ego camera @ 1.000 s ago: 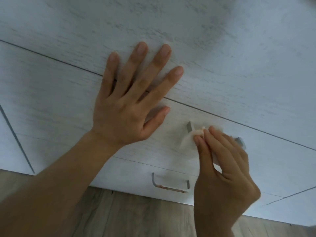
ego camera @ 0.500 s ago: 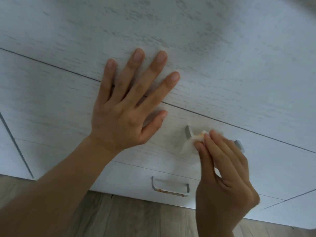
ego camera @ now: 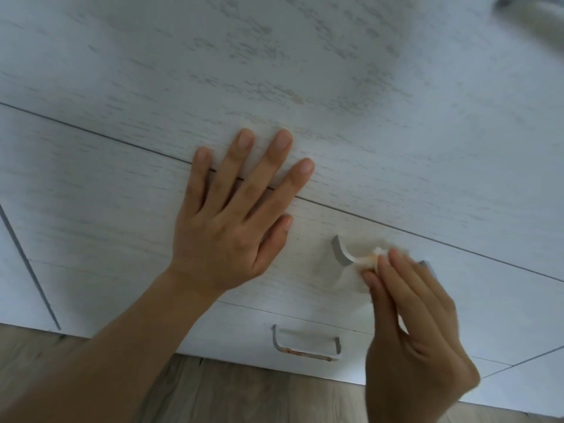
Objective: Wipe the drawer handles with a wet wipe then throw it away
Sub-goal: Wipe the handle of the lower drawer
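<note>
Since half a second ago the right hand (ego camera: 418,328) has slid its wet wipe (ego camera: 367,262) slightly rightward along the middle drawer handle (ego camera: 341,254), grip still pinching it there. The left hand (ego camera: 232,227) stays flat, grip released, across the drawer seam. The lower handle (ego camera: 305,343) sits clear, near the floor (ego camera: 244,395).

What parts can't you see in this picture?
Head view only:
- Upper handle: its right part is hidden by the right hand and wipe.
- Wipe: mostly hidden under the fingers and blurred.
- Object at the top right corner: blurred and cut off.
- Bin: none in view.
</note>
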